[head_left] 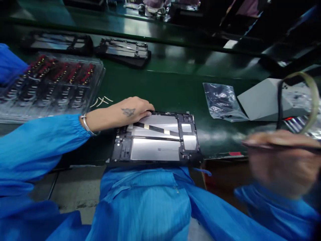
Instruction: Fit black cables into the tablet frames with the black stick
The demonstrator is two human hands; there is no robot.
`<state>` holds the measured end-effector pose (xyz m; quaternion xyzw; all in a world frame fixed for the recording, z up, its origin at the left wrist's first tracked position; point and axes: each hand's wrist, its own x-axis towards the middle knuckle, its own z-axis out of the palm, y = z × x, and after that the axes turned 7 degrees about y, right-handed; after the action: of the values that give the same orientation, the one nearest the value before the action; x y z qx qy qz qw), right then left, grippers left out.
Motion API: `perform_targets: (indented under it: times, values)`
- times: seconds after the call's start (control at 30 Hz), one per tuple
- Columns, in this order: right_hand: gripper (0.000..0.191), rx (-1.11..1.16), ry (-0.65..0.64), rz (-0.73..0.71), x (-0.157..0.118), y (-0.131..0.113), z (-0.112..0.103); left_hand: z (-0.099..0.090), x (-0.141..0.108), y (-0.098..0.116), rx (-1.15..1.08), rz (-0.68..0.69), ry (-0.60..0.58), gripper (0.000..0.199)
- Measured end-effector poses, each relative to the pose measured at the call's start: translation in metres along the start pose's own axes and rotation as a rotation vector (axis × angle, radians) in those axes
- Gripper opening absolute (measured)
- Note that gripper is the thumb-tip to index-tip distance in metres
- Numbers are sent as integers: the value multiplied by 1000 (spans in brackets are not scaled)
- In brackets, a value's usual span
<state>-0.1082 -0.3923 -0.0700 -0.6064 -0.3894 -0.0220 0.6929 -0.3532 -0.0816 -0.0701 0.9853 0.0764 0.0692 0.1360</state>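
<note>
An opened flat device (155,149), with silver panels and a dark ribbon cable across it, lies at the table's near edge. My left hand (135,108) has its fingers closed on the device's far edge, near the upper left. Off to the right, apart from the device, my right hand (283,160) is blurred by motion. Its fingers are pinched on a thin dark tool (301,148), which points left. A loop of yellowish and black band (313,97) stands behind that hand.
A clear tray (99,80) of red and black parts lies at the left, beside thin white strips (101,101). Two more opened devices (60,42) (125,48) sit farther back. A plastic bag (223,100) and a white box (263,98) are at the right.
</note>
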Motion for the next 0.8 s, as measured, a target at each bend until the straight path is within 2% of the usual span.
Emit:
perform_targets:
  times: [0.07, 0.13, 0.2, 0.27, 0.43, 0.8]
  values:
    - [18, 69, -243, -34, 12, -11, 62, 3, -9, 4, -21, 8, 26, 31]
    - [12, 19, -421, -78, 22, -13, 114, 7, -16, 5, -43, 14, 70, 32]
    - [13, -66, -559, -101, 29, -7, 148, 13, -21, 5, -61, 16, 128, 33]
    - [18, -102, -639, -54, 33, 4, 166, 19, -24, 3, -77, 21, 180, 34]
    - [23, -127, -709, 101, 36, 19, 170, 26, -26, 2, -115, 20, 209, 35]
    - [21, -205, -789, 67, 39, 12, 167, 24, -27, 3, -95, 4, 188, 36]
